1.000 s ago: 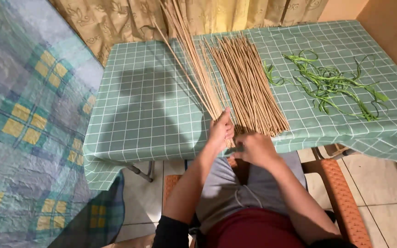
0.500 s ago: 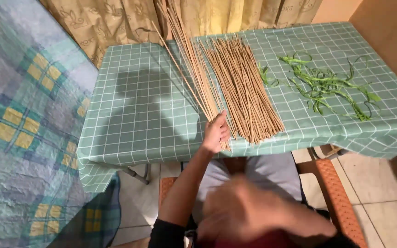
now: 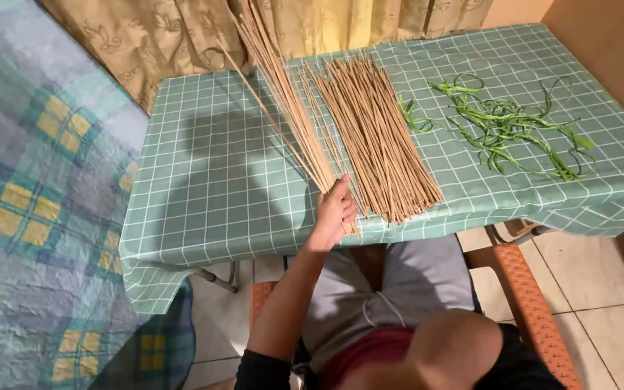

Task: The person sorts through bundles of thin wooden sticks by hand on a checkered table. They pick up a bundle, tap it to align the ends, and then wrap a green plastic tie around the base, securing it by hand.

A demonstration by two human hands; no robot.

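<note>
Our left hand (image 3: pixel 335 209) grips a bundle of long sticks (image 3: pixel 287 101) at its near end, at the near edge of the bench (image 3: pixel 211 188). Our right hand is blurred near the camera; we cannot tell its state. Loose sticks (image 3: pixel 377 130) lie just right, green strips (image 3: pixel 514 126) farther right.

Patterned tan curtains (image 3: pixel 182 36) hang behind the surface's (image 3: pixel 211 195) far edge, its green checked cloth drooping over the near edge. A plaid blanket (image 3: pixel 30 209) lies left; pale floor tiles (image 3: pixel 608 318) and an orange chair (image 3: pixel 525 296) show below, under warm light.
</note>
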